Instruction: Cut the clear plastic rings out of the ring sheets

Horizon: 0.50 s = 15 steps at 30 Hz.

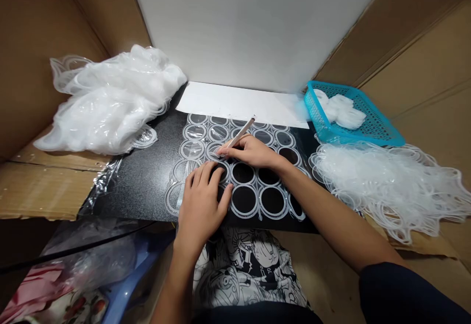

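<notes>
A clear plastic sheet [244,185] with rows of whitish ring outlines lies on a black board. Some circles in it show plain black, while several in the upper left rows look filled with clear film. My right hand [253,151] is closed around a slim white pen-like tool [241,132], tilted with its dark end up. Its lower tip is hidden at my fingertips, over a ring left of centre. Flat on the sheet's lower left part rests my left hand [204,199], fingers spread, holding nothing visible.
A white paper strip [239,100] lies behind the sheet. Bulky translucent plastic sheets [110,98] are heaped at left. On the right stand a turquoise basket [375,118] holding white bundles [344,110] and a pile of ring-patterned plastic [386,181]. Cardboard walls flank both sides.
</notes>
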Tool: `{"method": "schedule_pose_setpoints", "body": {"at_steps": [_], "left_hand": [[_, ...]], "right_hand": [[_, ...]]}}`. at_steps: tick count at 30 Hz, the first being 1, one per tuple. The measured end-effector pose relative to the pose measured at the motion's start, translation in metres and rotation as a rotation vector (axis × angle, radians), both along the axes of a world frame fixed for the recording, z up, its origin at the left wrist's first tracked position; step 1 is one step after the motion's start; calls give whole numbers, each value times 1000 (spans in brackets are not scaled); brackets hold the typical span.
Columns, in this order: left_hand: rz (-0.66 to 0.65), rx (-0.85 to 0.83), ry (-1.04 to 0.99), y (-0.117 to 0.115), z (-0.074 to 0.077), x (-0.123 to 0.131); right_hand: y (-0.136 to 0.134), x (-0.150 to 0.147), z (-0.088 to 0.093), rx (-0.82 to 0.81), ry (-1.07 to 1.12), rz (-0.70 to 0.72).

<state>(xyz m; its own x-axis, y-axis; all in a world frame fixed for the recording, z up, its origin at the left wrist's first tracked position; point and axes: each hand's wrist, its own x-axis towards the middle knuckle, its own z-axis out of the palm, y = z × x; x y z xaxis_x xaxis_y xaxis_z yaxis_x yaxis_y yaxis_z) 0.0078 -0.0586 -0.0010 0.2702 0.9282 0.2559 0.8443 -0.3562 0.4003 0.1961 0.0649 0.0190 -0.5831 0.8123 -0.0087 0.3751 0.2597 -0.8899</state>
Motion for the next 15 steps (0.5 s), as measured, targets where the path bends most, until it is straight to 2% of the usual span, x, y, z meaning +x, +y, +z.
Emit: {"method": "schedule_pose_setpoints", "body": {"at_steps": [11,15], "left_hand": [[7,7,0,0,-1,0],[4,3,17,1,-1,1]], "right_hand": [[-3,-3,-3,38,-18,-56],[-3,-3,-6,146,-50,-58]]}}
